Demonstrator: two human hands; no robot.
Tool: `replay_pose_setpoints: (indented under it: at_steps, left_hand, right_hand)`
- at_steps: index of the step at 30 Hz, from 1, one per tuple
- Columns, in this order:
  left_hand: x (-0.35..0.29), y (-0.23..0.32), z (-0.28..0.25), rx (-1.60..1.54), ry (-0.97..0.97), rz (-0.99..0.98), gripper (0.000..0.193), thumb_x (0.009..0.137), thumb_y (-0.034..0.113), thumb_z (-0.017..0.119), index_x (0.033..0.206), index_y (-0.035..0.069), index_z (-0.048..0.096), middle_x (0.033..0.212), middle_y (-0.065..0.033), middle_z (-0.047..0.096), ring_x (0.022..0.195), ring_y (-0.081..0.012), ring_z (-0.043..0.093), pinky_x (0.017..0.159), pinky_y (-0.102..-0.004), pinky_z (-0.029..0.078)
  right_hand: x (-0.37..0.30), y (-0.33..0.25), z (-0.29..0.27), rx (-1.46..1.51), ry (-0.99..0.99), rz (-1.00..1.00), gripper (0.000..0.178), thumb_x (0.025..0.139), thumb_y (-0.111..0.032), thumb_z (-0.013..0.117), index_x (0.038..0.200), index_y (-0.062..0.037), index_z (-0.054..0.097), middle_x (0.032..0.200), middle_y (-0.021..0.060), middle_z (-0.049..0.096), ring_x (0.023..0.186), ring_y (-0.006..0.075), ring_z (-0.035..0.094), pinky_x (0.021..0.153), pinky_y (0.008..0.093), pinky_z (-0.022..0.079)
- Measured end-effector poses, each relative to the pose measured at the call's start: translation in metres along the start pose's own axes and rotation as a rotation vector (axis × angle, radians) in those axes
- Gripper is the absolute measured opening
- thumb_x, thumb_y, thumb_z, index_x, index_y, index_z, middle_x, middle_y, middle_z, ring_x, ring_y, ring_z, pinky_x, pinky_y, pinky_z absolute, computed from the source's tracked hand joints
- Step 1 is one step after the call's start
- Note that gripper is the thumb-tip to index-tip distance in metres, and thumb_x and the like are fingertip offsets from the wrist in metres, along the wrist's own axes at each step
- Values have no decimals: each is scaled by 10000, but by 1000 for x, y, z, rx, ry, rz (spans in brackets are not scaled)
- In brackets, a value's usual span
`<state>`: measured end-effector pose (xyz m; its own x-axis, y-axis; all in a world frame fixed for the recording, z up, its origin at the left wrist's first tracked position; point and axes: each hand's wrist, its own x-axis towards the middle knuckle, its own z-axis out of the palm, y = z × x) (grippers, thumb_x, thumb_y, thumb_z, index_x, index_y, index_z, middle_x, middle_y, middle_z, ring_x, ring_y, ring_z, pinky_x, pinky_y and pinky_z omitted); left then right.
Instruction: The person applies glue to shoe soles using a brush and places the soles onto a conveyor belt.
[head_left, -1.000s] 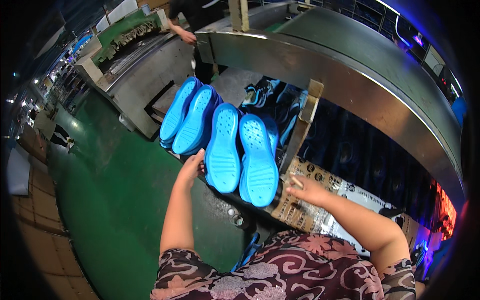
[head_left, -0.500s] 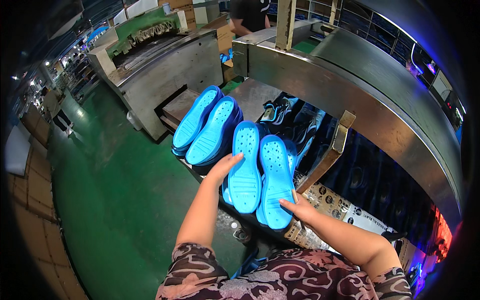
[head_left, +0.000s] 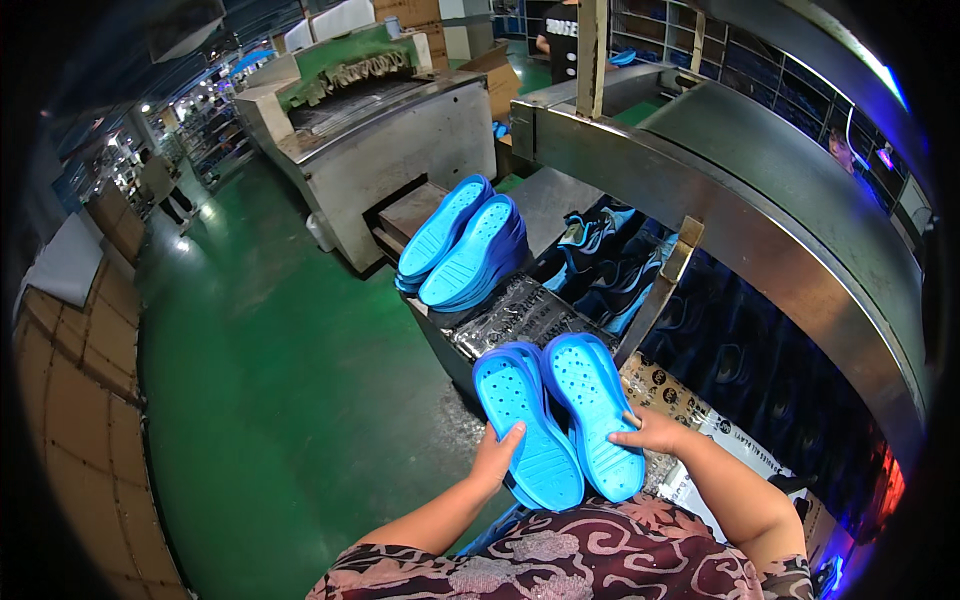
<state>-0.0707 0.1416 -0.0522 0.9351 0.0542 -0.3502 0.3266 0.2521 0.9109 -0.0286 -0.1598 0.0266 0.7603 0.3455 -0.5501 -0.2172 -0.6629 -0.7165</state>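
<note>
Two small stacks of bright blue shoe soles are held side by side close to my body, heels toward me. My left hand (head_left: 497,455) is closed round the left stack (head_left: 525,430), thumb on top near its edge. The right stack (head_left: 597,410) is gripped by my right hand (head_left: 655,432), thumb over its top sole. A thin tan thing shows by my right fingers; I cannot make out what it is. Beyond them, two more stacks of blue soles (head_left: 470,250) stand at the far end of a ledge covered in printed tape (head_left: 520,318).
Dark shoes with blue trim (head_left: 600,265) lie on a rack beside the ledge, behind an upright tan bar (head_left: 660,290). A curved metal machine frame (head_left: 740,190) arches over the right side. Further off are a metal machine (head_left: 400,150), cardboard along the left (head_left: 80,390) and people.
Both hands have drawn their sole stacks toward my body, away from the far stacks. The taped ledge top between them now shows. The view has shifted a little.
</note>
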Motion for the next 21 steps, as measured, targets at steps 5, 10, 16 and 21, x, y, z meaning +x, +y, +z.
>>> replay_pose_setpoints:
  at_steps: [5, 10, 16, 21]
  left_hand:
    - [-50, -1, 14, 4, -63, -92, 580, 852, 328, 674, 1264, -8, 443, 1140, -129, 576, 1024, -206, 561, 892, -335, 453]
    - [-75, -14, 53, 111, -226, 17, 630, 835, 306, 693, 1288, -31, 413, 1143, -135, 578, 1024, -190, 563, 901, -320, 452]
    - [-23, -2, 134, 303, -616, -34, 578, 811, 262, 681, 1282, 2, 471, 1106, -129, 610, 969, -199, 594, 864, -329, 475]
    - [46, -5, 175, 417, -623, -129, 627, 754, 290, 709, 1238, -34, 476, 1078, -159, 624, 925, -236, 634, 821, -361, 510]
  right_hand:
    - [-30, 23, 2, -83, -29, -18, 920, 684, -643, 686, 1302, 5, 476, 1225, 227, 562, 1141, 323, 541, 975, 373, 408]
    - [-84, 62, -2, -30, -31, 76, 1046, 675, -646, 690, 1358, 79, 372, 1338, 231, 473, 1210, 301, 483, 1000, 369, 375]
    - [-156, 91, -24, 40, 35, 316, 1041, 642, -576, 767, 1352, 64, 354, 937, 112, 568, 657, 119, 454, 540, 263, 348]
    - [-158, 124, -17, -2, 162, 319, 1098, 605, -664, 720, 1339, 72, 367, 1007, 197, 610, 764, 209, 590, 623, 312, 462]
